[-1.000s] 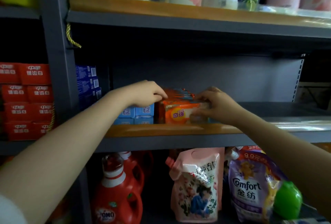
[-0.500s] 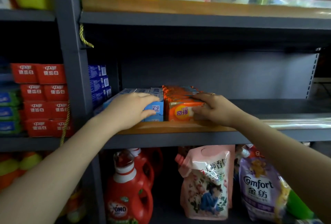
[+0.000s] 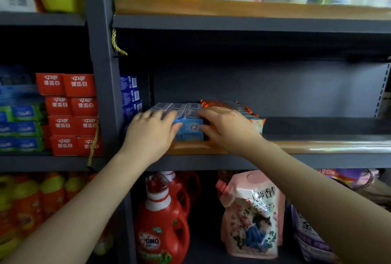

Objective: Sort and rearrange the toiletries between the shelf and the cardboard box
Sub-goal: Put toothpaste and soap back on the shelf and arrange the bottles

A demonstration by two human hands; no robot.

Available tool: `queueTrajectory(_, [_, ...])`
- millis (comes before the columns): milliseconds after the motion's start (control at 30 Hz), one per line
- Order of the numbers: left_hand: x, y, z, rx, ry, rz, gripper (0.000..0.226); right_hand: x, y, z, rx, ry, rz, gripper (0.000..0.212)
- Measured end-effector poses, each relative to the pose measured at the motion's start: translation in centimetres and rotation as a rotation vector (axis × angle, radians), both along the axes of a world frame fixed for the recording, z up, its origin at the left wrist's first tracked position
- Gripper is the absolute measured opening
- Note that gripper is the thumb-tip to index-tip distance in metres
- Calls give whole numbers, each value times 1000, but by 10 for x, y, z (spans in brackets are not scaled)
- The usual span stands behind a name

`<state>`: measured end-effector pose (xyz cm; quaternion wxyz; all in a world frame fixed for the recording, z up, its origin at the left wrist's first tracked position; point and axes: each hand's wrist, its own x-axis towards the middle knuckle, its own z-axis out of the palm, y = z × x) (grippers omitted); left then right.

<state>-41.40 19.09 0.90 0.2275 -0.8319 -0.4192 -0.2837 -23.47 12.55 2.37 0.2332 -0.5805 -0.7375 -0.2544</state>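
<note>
Light blue toothpaste boxes (image 3: 191, 125) lie stacked at the left of the middle shelf (image 3: 296, 146), end faces toward me. Orange soap packs (image 3: 252, 115) sit pressed against their right side. My left hand (image 3: 152, 131) lies over the left boxes with fingers spread on their tops. My right hand (image 3: 224, 125) covers the front of the orange packs, its fingers reaching onto the rightmost blue box. No cardboard box is in view.
Grey shelf upright (image 3: 101, 73) stands left of my hands, red toothpaste boxes (image 3: 70, 113) beyond it. Dark blue boxes (image 3: 130, 94) stack behind the light blue ones. Below are a red detergent bottle (image 3: 163, 221) and pink refill pouch (image 3: 251, 215). Bottles line the top shelf (image 3: 232, 8).
My right hand slid left from the side of the orange packs across their front to the blue boxes. My left hand stays on the blue boxes. The view shifted slightly.
</note>
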Motion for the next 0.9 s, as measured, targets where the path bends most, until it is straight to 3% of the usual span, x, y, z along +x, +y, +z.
queueTrajectory(133, [-12,6,3,-15,-14,-114,40,-8,13,0,-27,36,-39,42])
queueTrajectory(300, [-10,7,-5,123,-10,-164,30,-3,14,-4,34,126,21,38])
queueTrajectory(567, [-1,4,-16,102,-106,-190,45,-1,9,-17,95,57,20,46])
queueTrajectory(767, [29,-46,-52,282,-144,-604,26,26,-53,-48,272,30,158,32])
queueTrajectory(900, [67,-81,-100,151,-53,-865,14,82,-122,-82,63,17,41,25])
